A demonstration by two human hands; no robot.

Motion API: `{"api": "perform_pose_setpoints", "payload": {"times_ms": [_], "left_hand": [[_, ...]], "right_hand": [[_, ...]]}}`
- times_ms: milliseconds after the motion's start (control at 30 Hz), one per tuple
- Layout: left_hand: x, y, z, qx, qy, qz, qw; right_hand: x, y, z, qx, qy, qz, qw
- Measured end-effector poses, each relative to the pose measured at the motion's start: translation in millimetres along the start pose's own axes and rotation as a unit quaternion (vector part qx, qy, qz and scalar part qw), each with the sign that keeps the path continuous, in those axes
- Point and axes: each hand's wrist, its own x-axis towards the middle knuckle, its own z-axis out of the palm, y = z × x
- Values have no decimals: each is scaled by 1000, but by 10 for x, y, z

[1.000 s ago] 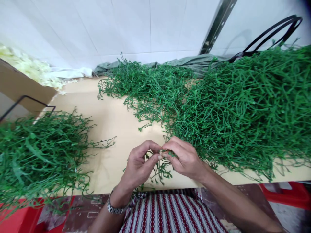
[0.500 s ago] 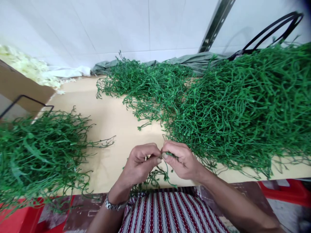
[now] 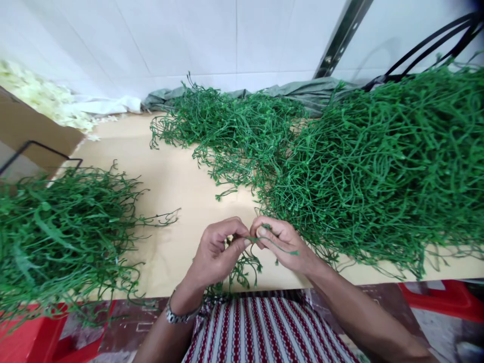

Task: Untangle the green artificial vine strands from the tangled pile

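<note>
Close to the table's front edge, my left hand [image 3: 221, 250] pinches a thin green artificial plant stem [image 3: 278, 244] between thumb and forefinger. Right beside it, my right hand [image 3: 282, 245] is closed on the same stem, with a bit of green showing above its thumb. One end of the stem crosses the right thumb toward the wrist. Below my left hand dangles a bunch of green stems [image 3: 245, 272], partly hidden behind the fingers. To the right lies a large pile of green stems [image 3: 378, 176] with small tufted tips.
On the left rests another heap of green stems [image 3: 68, 237], in front of a cardboard box [image 3: 41, 121]. Pale petals [image 3: 45, 98] lie behind the box. Grey-green cloth [image 3: 313, 93] runs along the wall. Red stools [image 3: 442, 302] stand below the table [image 3: 162, 176].
The stem between my fingers now lies across my right thumb; before, a strand hung down between the hands. My right hand has turned slightly. The whole view has shifted a little.
</note>
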Motion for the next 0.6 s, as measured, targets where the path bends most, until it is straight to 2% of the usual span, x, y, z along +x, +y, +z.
{"api": "perform_pose_setpoints", "payload": {"times_ms": [133,233,333,433,533,600], "left_hand": [[15,46,28,188,5,90,978],[21,57,40,256,3,127,958],[24,57,40,270,8,128,954],[30,59,30,249,18,106,963],[30,66,14,219,17,78,972],[18,73,4,213,12,60,975]], "right_hand": [[3,18,-8,40,-14,33,999],[0,67,-5,113,-48,62,990],[-5,118,8,176,-60,86,979],[1,132,16,197,-56,93,974],[14,98,4,174,-51,78,980],[20,56,-12,115,-46,58,991]]}}
